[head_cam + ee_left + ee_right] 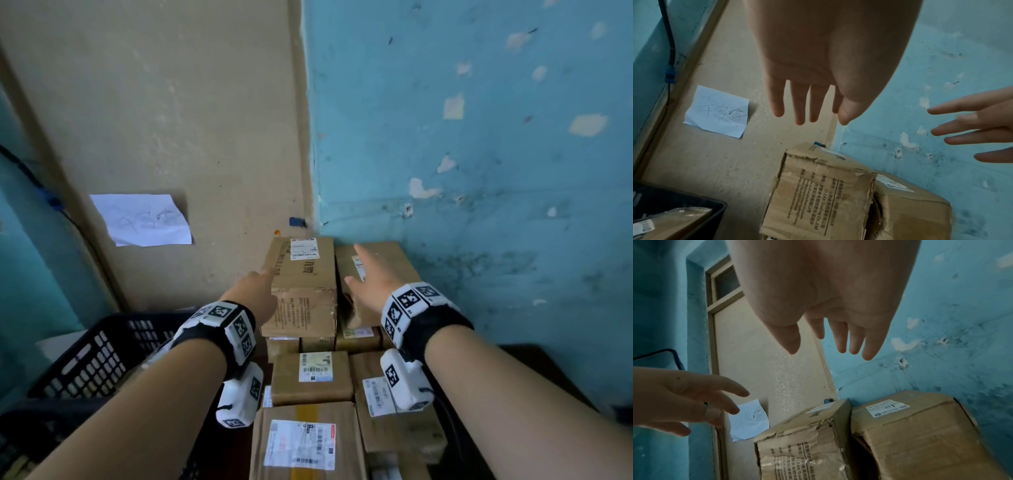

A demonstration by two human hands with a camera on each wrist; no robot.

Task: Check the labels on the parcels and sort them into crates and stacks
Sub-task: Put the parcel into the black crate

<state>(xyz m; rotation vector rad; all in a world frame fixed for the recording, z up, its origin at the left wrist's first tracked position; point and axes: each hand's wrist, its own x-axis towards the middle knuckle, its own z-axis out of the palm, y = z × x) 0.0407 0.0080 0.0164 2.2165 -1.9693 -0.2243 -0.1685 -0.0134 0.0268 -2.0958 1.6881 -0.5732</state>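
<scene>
Head view shows both arms stretched toward a stack of cardboard parcels in the far corner, where a beige door panel (164, 120) meets a blue wall (479, 137). The left hand (253, 286) reaches beside the left edge of the tall printed box (301, 284), fingers straight and loosely spread, holding nothing; whether a fingertip touches the cardboard cannot be told. The right hand (371, 274) hovers over the plain box (387, 263) just to the right, fingers also straight and spread, gripping nothing.

Both top boxes carry white shipping labels on their upper faces and stand side by side, touching or nearly so. The near end of the tall printed box is crumpled and torn. Nearer the person, lower parcels (311, 377) with barcoded labels lie packed together. A black plastic crate (102, 353) sits to the left, with a labelled parcel inside seen from the left wrist. A white paper note (144, 219) with handwriting sticks to the door panel.
</scene>
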